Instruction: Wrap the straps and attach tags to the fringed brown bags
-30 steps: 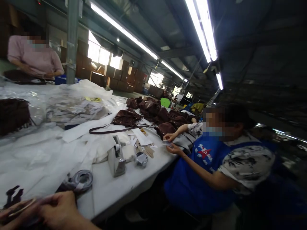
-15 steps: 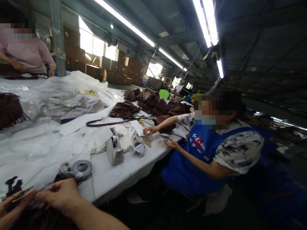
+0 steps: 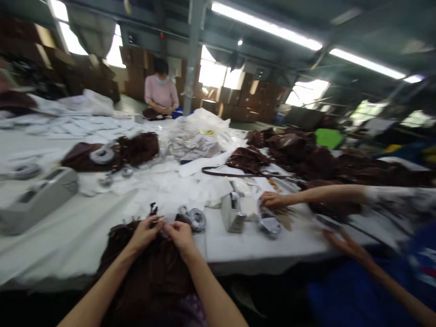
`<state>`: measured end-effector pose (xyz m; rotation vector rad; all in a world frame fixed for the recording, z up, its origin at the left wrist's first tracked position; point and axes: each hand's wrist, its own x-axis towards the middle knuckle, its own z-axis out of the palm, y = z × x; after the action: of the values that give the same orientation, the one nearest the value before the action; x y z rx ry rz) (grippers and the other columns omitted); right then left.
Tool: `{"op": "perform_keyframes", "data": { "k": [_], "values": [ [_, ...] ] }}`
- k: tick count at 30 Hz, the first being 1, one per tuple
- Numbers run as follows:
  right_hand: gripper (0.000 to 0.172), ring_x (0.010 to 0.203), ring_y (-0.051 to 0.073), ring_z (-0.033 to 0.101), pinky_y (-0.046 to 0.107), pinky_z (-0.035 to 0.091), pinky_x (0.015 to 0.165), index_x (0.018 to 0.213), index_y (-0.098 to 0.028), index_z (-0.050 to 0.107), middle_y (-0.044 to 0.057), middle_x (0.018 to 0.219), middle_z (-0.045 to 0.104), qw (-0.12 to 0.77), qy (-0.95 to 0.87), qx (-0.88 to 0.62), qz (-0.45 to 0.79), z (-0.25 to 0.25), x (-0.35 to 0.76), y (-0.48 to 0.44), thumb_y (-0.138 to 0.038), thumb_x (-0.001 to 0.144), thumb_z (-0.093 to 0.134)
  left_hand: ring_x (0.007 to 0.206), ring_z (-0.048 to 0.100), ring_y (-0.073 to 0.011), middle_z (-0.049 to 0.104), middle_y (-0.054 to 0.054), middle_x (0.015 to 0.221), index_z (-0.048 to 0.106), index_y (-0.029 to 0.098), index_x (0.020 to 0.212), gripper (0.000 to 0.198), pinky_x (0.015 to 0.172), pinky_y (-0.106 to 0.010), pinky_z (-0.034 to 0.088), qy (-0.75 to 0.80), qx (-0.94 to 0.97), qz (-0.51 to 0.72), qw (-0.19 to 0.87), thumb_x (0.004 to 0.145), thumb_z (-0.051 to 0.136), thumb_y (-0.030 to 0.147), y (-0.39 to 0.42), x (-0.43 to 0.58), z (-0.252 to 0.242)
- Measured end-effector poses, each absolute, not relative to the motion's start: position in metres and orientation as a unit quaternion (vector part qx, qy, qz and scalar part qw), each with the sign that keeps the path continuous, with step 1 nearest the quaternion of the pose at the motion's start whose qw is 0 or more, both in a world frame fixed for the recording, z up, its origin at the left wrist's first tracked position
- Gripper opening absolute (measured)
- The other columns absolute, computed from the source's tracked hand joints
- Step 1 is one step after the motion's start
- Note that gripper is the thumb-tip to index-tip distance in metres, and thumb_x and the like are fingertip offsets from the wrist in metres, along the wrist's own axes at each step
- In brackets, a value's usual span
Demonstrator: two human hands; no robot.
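Note:
A dark brown leather-like bag (image 3: 153,272) hangs over the near table edge against my body. At its top edge, my left hand (image 3: 148,232) is closed in a pinch, with a thin light-coloured strip showing at the fingertips. My right hand (image 3: 181,235) pinches close beside it; a small pale bit shows between the two hands, too blurred to name. Just beyond my right hand lies a roll of grey wrapped strap (image 3: 196,220). Small black pieces (image 3: 153,209) stick up behind my left fingers.
A tape dispenser (image 3: 233,213) stands right of me, a larger grey dispenser (image 3: 39,200) at left. Brown bags (image 3: 293,150) pile up at back right. At right, a co-worker's hand (image 3: 274,200) reaches over the table (image 3: 245,247). Another person (image 3: 161,93) works across it.
My view has swung left and levelled, so my hands and the bag now sit near the middle. Both hands keep their pinch at the bag. The co-worker on the right has shifted toward the frame edge.

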<state>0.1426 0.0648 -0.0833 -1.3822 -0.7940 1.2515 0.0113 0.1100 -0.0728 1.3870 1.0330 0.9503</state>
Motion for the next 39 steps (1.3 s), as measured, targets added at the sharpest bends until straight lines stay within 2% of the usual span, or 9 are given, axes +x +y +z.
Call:
{"op": "perform_keyframes", "data": {
  "k": [2, 5, 9, 15, 20, 24, 28, 33, 39],
  "values": [
    [0.043, 0.047, 0.009, 0.049, 0.021, 0.036, 0.048, 0.059, -0.014, 0.064, -0.001, 0.051, 0.058, 0.523, -0.34, -0.56, 0.546, -0.085, 0.147, 0.073, -0.056, 0.063, 0.072, 0.051, 0.044, -0.0116, 0.053, 0.002, 0.053, 0.063, 0.014, 0.065, 0.045, 0.05, -0.024, 0.036, 0.433, 0.605, 0.411, 0.527, 0.068, 0.064, 0.058, 0.117, 0.017, -0.076],
    [0.048, 0.047, 0.01, 0.051, 0.021, 0.034, 0.047, 0.055, -0.014, 0.063, -0.001, 0.049, 0.057, 0.519, -0.336, -0.542, 0.57, -0.09, 0.147, 0.08, -0.06, 0.065, 0.069, 0.051, 0.04, -0.0109, 0.048, 0.002, 0.051, 0.058, 0.015, 0.058, 0.043, 0.051, -0.024, 0.033, 0.451, 0.612, 0.416, 0.499, 0.072, 0.059, 0.056, 0.124, 0.02, -0.084],
    [0.041, 0.045, 0.008, 0.047, 0.02, 0.032, 0.046, 0.056, -0.012, 0.065, -0.001, 0.049, 0.057, 0.531, -0.315, -0.523, 0.587, -0.088, 0.147, 0.079, -0.051, 0.059, 0.078, 0.051, 0.038, -0.0107, 0.046, 0.003, 0.051, 0.055, 0.016, 0.057, 0.043, 0.051, -0.024, 0.032, 0.438, 0.622, 0.404, 0.507, 0.073, 0.058, 0.055, 0.122, 0.02, -0.085],
    [0.036, 0.05, 0.008, 0.051, 0.02, 0.039, 0.051, 0.066, -0.013, 0.07, -0.001, 0.057, 0.062, 0.586, -0.236, -0.494, 0.597, -0.088, 0.151, 0.078, -0.043, 0.053, 0.083, 0.06, 0.048, -0.0138, 0.056, 0.0, 0.064, 0.062, 0.015, 0.075, 0.044, 0.056, -0.024, 0.037, 0.423, 0.629, 0.385, 0.526, 0.07, 0.063, 0.058, 0.122, 0.017, -0.074],
    [0.035, 0.061, 0.012, 0.06, 0.022, 0.047, 0.059, 0.071, -0.013, 0.07, 0.003, 0.069, 0.069, 0.627, -0.168, -0.464, 0.603, -0.09, 0.154, 0.077, -0.041, 0.055, 0.083, 0.05, 0.041, -0.0095, 0.051, 0.002, 0.064, 0.062, 0.014, 0.088, 0.067, 0.049, -0.021, 0.032, 0.409, 0.554, 0.353, 0.634, 0.082, 0.03, 0.072, 0.127, 0.007, -0.064],
    [0.029, 0.065, 0.013, 0.063, 0.022, 0.05, 0.06, 0.075, -0.015, 0.069, 0.003, 0.074, 0.07, 0.65, -0.129, -0.434, 0.61, -0.088, 0.156, 0.077, -0.033, 0.057, 0.083, 0.053, 0.045, -0.0102, 0.054, 0.002, 0.065, 0.059, 0.015, 0.081, 0.052, 0.053, -0.021, 0.035, 0.4, 0.583, 0.367, 0.604, 0.081, 0.045, 0.066, 0.125, 0.0, -0.044],
    [0.023, 0.063, 0.015, 0.065, 0.023, 0.051, 0.056, 0.073, -0.016, 0.066, 0.003, 0.07, 0.07, 0.661, -0.096, -0.408, 0.622, -0.085, 0.158, 0.08, -0.025, 0.06, 0.082, 0.057, 0.053, -0.0122, 0.063, -0.003, 0.073, 0.057, 0.016, 0.076, 0.043, 0.055, -0.023, 0.039, 0.368, 0.629, 0.306, 0.613, 0.077, 0.058, 0.059, 0.118, -0.004, -0.026],
    [0.018, 0.06, 0.012, 0.064, 0.02, 0.05, 0.054, 0.071, -0.017, 0.065, 0.001, 0.068, 0.069, 0.659, -0.057, -0.386, 0.643, -0.085, 0.158, 0.084, -0.019, 0.063, 0.08, 0.048, 0.041, -0.0086, 0.048, 0.005, 0.056, 0.052, 0.017, 0.069, 0.038, 0.047, -0.019, 0.027, 0.409, 0.607, 0.317, 0.603, 0.072, 0.066, 0.052, 0.111, -0.006, -0.037],
    [0.017, 0.064, 0.012, 0.064, 0.02, 0.05, 0.057, 0.073, -0.017, 0.067, 0.001, 0.072, 0.07, 0.65, -0.055, -0.371, 0.661, -0.083, 0.149, 0.085, -0.023, 0.064, 0.08, 0.048, 0.036, -0.0068, 0.043, 0.007, 0.056, 0.052, 0.017, 0.074, 0.034, 0.047, -0.019, 0.026, 0.396, 0.551, 0.375, 0.632, 0.077, 0.063, 0.048, 0.099, -0.01, -0.051]
  ]
}}
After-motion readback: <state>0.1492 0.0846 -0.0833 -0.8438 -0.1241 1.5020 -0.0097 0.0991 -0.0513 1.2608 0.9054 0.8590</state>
